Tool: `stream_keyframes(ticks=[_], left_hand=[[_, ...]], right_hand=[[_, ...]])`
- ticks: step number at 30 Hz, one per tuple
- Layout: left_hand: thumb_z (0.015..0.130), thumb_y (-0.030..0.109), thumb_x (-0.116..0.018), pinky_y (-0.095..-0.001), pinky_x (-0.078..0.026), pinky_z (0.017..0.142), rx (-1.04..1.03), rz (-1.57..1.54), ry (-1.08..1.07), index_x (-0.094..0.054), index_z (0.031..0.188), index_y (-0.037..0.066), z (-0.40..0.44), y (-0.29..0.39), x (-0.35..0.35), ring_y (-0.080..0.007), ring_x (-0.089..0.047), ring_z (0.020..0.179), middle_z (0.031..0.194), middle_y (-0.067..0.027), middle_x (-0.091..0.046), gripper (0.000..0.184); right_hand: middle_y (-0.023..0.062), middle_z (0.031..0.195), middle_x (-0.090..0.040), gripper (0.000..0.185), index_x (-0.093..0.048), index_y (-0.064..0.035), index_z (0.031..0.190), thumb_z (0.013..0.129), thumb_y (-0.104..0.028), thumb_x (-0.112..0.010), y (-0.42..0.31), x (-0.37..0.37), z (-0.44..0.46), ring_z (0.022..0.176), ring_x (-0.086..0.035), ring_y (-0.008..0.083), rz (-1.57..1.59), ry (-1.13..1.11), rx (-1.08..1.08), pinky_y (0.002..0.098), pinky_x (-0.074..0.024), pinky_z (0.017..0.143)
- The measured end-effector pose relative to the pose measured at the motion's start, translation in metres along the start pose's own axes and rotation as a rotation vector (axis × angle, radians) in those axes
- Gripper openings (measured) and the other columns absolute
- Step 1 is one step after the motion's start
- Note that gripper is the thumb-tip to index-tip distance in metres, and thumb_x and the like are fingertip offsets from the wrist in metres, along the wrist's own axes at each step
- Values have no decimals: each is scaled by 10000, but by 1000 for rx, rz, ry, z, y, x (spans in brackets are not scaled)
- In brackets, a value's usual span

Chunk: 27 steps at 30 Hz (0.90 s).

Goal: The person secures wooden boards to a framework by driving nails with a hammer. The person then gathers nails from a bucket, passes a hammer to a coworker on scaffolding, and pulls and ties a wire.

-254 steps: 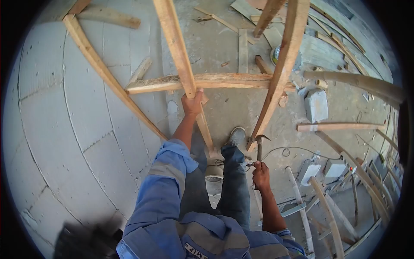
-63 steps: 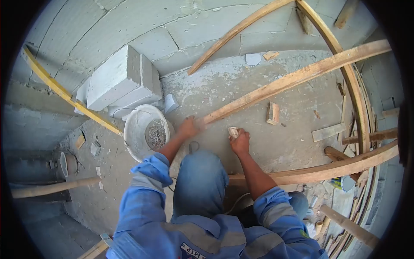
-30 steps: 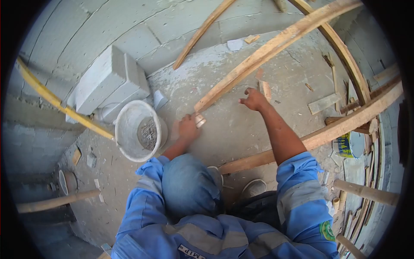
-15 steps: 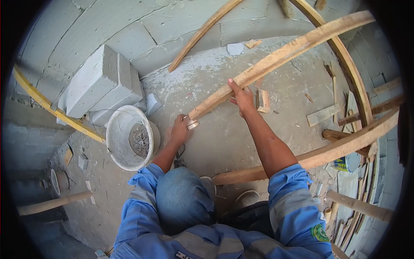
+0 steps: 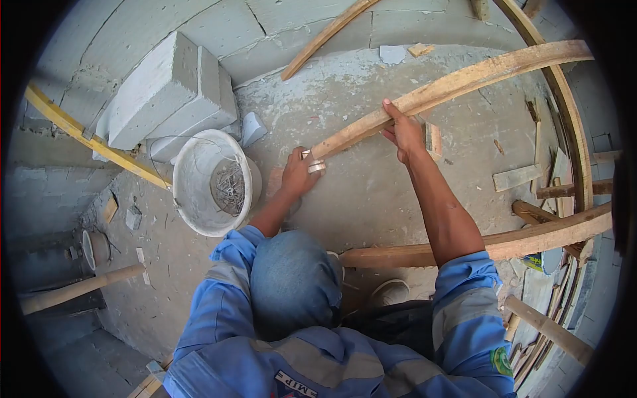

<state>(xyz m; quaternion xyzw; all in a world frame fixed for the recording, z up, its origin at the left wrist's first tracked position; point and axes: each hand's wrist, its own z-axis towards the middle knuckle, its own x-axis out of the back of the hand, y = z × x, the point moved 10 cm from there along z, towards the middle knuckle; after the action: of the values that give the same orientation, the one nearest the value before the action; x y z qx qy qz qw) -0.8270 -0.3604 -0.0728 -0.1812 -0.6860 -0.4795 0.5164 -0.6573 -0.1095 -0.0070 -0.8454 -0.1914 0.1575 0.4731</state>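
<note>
- From where I stand, the long timber point(image 5: 478, 78) has its near end low over the floor point(image 5: 378, 199), right at a small wood block point(image 5: 317, 166); whether the two touch, the fingers hide.
- Farther off, the timber crosses another wooden beam point(image 5: 569, 129); I can't tell whether they are fastened there.
- At the near end I see no nail driven and no tool in either hand, so I'd judge that lining up is under way and fixing, if any is wanted, is left undone.
- Nails, by the look of them, lie as a heap of metal bits point(image 5: 230, 191) in the white bucket point(image 5: 182, 199), beside the left arm.
- The left hand point(image 5: 298, 174) reaches forward past the bent knee point(image 5: 292, 278), its grip curled closed about the small block; whether it pinches the timber too, I can't tell.
- The right arm stretches out nearly straight, passing above a second timber point(image 5: 517, 244).
- The right hand point(image 5: 407, 134) has its grip around the long timber a little up from the end, thumb laid over the top, fingers underneath.
- Just beside that hand, a loose wood piece point(image 5: 434, 141) rests on the floor.
</note>
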Motion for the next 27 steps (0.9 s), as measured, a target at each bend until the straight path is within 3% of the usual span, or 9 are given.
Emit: stream_keyframes(ticks=[6, 14, 18, 21, 22, 23, 26, 27], left_hand=[[758, 331, -857, -456, -475, 1009, 12, -18, 73, -709, 1260, 121, -1, 3, 7, -352, -552, 1146, 1306, -112, -561, 564], [739, 358, -868, -453, -474, 993, 71, -66, 90, -674, 1283, 106, -3, -5, 1, -350, -558, 1139, 1261, -116, -589, 630], [717, 433, -879, -469, -470, 999, 223, 22, 41, -667, 1267, 78, -21, -6, 11, -370, -571, 1154, 1245, -142, -612, 688], [700, 488, -882, -482, -459, 1022, -154, -153, -183, -667, 1251, 67, -36, 25, 3, -391, -573, 1168, 1253, -163, -627, 726], [737, 458, -865, -491, -444, 1047, -221, -167, -129, -672, 1218, 49, -44, 34, 10, -394, -576, 1178, 1236, -177, -647, 660], [756, 446, -847, -492, -441, 1053, -164, -87, -28, -663, 1231, 50, -49, 29, 22, -398, -578, 1182, 1239, -183, -645, 645], [806, 382, -796, -501, -439, 1057, 4, 137, 246, -632, 1258, 33, -60, -1, 47, -408, -582, 1180, 1231, -209, -640, 594], [818, 342, -782, -507, -444, 1048, 72, 214, 324, -619, 1259, 15, -67, -26, 42, -411, -583, 1170, 1218, -223, -639, 573]], right_hand=[[87, 1237, -641, 667, -615, -60, 1309, 874, -538, -784, -3, 0, -4, 1105, -627, 205, -10, 16, -16, 358, -503, 987], [81, 1180, -656, 682, -616, -24, 1291, 868, -531, -786, -7, 2, -7, 1041, -654, 192, -62, 69, 5, 348, -538, 902], [149, 1118, -648, 770, -574, 88, 1212, 813, -520, -829, -7, 3, -5, 1008, -639, 235, -34, 51, 75, 376, -542, 825], [139, 1050, -655, 775, -583, 89, 1184, 798, -534, -836, -5, 2, 0, 935, -642, 221, -48, 63, 86, 351, -538, 775], [137, 1031, -653, 773, -587, 89, 1173, 796, -538, -836, -7, 2, -1, 910, -641, 216, -51, 70, 88, 344, -535, 764], [134, 1012, -652, 772, -591, 88, 1163, 793, -543, -837, -9, 4, -3, 886, -640, 212, -58, 81, 90, 337, -532, 753], [96, 1158, -664, 791, -572, 15, 1294, 836, -594, -783, -5, 7, -4, 1026, -661, 216, -141, 91, 62, 381, -544, 867], [131, 1147, -677, 804, -589, 48, 1266, 822, -590, -795, -2, 8, 1, 1009, -673, 234, -158, 96, 107, 379, -547, 858]])
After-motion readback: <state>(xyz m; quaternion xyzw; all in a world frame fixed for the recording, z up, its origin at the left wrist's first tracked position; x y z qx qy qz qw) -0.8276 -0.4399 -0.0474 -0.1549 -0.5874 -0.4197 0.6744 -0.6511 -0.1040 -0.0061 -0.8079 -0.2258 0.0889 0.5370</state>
